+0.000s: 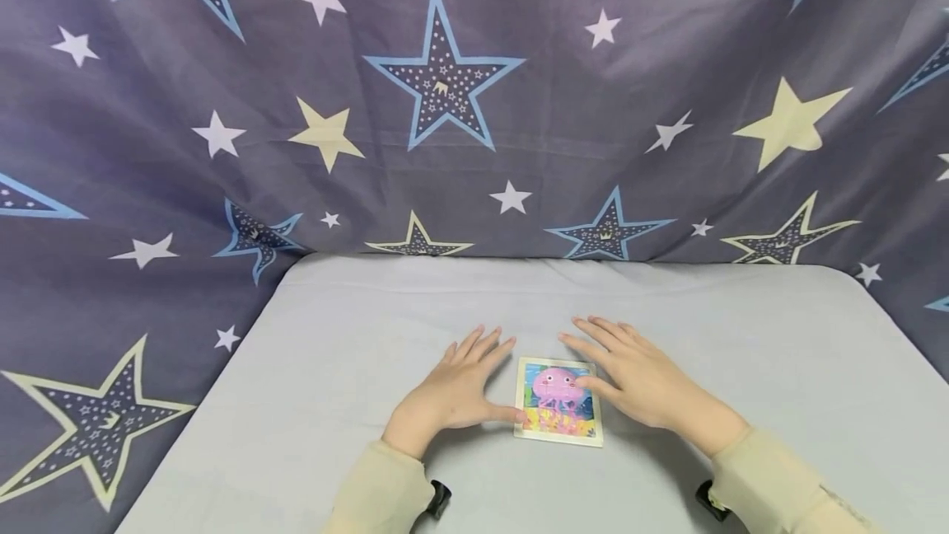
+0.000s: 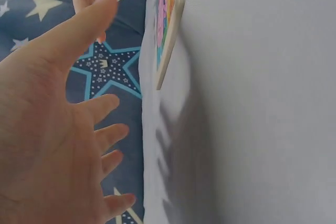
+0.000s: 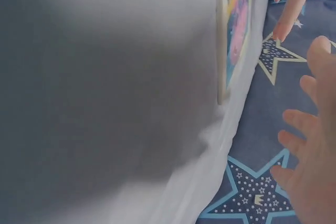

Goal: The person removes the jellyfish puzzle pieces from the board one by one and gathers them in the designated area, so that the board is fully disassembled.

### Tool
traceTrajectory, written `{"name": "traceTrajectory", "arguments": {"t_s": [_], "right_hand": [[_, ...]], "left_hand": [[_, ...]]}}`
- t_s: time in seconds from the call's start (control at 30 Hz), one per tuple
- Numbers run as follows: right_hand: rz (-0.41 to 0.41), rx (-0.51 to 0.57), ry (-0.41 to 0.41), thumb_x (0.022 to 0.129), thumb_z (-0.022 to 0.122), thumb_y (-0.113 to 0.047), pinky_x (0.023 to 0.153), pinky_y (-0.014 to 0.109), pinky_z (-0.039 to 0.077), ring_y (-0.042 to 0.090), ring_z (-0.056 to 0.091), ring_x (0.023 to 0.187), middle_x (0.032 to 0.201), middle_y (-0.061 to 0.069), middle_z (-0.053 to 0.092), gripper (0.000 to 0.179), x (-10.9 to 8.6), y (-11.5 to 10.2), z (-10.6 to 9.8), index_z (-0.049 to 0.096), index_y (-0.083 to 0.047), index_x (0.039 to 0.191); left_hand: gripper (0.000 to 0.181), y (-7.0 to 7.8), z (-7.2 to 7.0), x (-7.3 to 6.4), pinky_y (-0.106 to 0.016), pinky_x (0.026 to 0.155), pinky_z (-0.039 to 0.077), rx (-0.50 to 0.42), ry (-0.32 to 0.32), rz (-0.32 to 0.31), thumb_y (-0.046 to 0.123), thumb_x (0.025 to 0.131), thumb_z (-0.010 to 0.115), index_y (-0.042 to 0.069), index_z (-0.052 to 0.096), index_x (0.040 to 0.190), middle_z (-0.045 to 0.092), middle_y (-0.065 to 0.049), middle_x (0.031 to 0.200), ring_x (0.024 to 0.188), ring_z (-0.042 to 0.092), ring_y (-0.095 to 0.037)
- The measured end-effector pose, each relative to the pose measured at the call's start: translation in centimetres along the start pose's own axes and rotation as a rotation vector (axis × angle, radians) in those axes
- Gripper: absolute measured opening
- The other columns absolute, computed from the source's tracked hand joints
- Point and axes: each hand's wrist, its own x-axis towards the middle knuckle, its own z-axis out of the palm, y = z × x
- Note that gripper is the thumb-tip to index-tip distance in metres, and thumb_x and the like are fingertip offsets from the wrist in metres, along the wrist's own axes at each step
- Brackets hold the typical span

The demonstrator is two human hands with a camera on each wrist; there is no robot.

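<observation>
A small square jigsaw puzzle [image 1: 559, 400] with a pale frame lies flat on the light grey cloth; its picture is a pink jellyfish over yellow and orange coral. My left hand [image 1: 461, 390] is spread at its left side, the thumb tip overlapping the frame's lower left edge in the head view. On the other side is my right hand [image 1: 639, 373], fingers extended, its thumb overlapping the picture's right edge. Neither hand grips anything. Both wrist views show the puzzle's edge [image 2: 170, 40] side-on, with the left fingers [image 2: 111, 137] and right fingers [image 3: 299, 121] raised above the cloth.
The light grey cloth [image 1: 356, 336] covers a table with rounded far corners. Behind and to the sides hangs a dark purple-grey curtain [image 1: 267, 180] printed with stars. Each wrist carries a black band piece [image 1: 440, 499] at the beige sleeve.
</observation>
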Motion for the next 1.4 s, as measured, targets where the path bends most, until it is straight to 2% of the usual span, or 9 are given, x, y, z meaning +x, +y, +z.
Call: {"name": "traceTrajectory", "arguments": {"t_s": [0.2,0.33,0.53,0.7,0.87,0.93,1.1,1.23,1.4], "right_hand": [[-0.057,0.004,-0.016,0.097,0.061,-0.041,0.111,0.057,0.033,0.034,0.044,0.136,0.148,0.013,0.047,0.056,1.4,-0.3,-0.1,0.049,-0.018,0.147],[-0.076,0.030,-0.054,0.098,0.061,-0.038,0.108,0.056,0.038,0.032,0.050,0.129,0.140,0.013,0.054,0.053,2.3,-0.7,-0.2,0.050,-0.018,0.146],[-0.116,0.063,-0.088,0.098,0.061,-0.037,0.101,0.048,0.046,0.023,0.058,0.117,0.125,0.003,0.062,0.048,3.4,-0.4,0.4,0.055,-0.017,0.141],[-0.189,0.089,-0.118,0.097,0.064,-0.032,0.096,0.045,0.050,0.018,0.061,0.109,0.115,-0.001,0.064,0.041,4.1,0.3,1.2,0.060,-0.016,0.134],[-0.272,0.102,-0.170,0.096,0.066,-0.027,0.094,0.043,0.051,0.017,0.060,0.106,0.114,-0.002,0.060,0.038,4.9,0.6,2.0,0.060,-0.019,0.133],[-0.292,0.106,-0.190,0.096,0.066,-0.027,0.093,0.042,0.051,0.016,0.058,0.103,0.114,-0.003,0.058,0.037,5.2,0.6,2.2,0.060,-0.021,0.132],[-0.337,0.098,-0.214,0.096,0.066,-0.023,0.090,0.037,0.051,0.016,0.056,0.101,0.115,-0.002,0.055,0.034,5.5,1.0,2.3,0.060,-0.022,0.129],[-0.365,0.095,-0.218,0.095,0.068,-0.019,0.089,0.037,0.052,0.016,0.057,0.102,0.116,-0.003,0.054,0.032,6.0,1.2,2.5,0.060,-0.024,0.126],[-0.418,0.122,-0.234,0.095,0.067,-0.018,0.086,0.037,0.053,0.016,0.058,0.101,0.115,-0.002,0.054,0.033,6.3,1.3,2.8,0.060,-0.024,0.126]], "left_hand": [[0.108,-0.4,0.6,0.8,-0.051,0.117,0.025,-0.077,-0.048,0.024,0.060,0.067,0.083,0.014,0.036,0.154,0.031,-0.007,0.159,0.147,0.024,-0.027],[0.108,-0.5,0.9,1.4,-0.048,0.118,0.025,-0.076,-0.070,0.051,0.055,0.066,0.087,0.012,0.039,0.152,0.035,-0.007,0.156,0.144,0.029,-0.026],[0.108,-0.5,1.1,1.9,-0.047,0.119,0.022,-0.068,-0.085,0.053,0.054,0.065,0.088,0.014,0.040,0.152,0.034,-0.007,0.156,0.145,0.027,-0.027],[0.109,-0.4,1.3,1.8,-0.050,0.120,0.014,-0.118,-0.109,0.052,0.052,0.067,0.087,0.012,0.035,0.154,0.027,-0.009,0.160,0.148,0.020,-0.030],[0.114,-0.6,1.5,1.4,-0.057,0.119,0.004,-0.165,-0.161,0.056,0.055,0.070,0.083,0.009,0.025,0.156,0.015,-0.014,0.164,0.151,0.008,-0.033],[0.113,-0.8,1.6,1.4,-0.057,0.119,0.003,-0.165,-0.161,0.061,0.056,0.071,0.082,0.009,0.024,0.157,0.014,-0.013,0.164,0.151,0.006,-0.033],[0.109,-1.0,1.8,1.9,-0.057,0.119,0.003,-0.149,-0.148,0.064,0.057,0.074,0.079,0.011,0.026,0.156,0.015,-0.013,0.164,0.151,0.007,-0.033],[0.109,-1.0,2.0,2.1,-0.056,0.120,0.002,-0.150,-0.134,0.043,0.055,0.073,0.082,0.011,0.027,0.157,0.015,-0.011,0.164,0.151,0.006,-0.031],[0.110,-1.0,2.2,1.8,-0.052,0.121,0.002,-0.122,-0.146,0.011,0.056,0.072,0.082,0.015,0.027,0.157,0.015,-0.007,0.165,0.151,0.006,-0.027]]}}
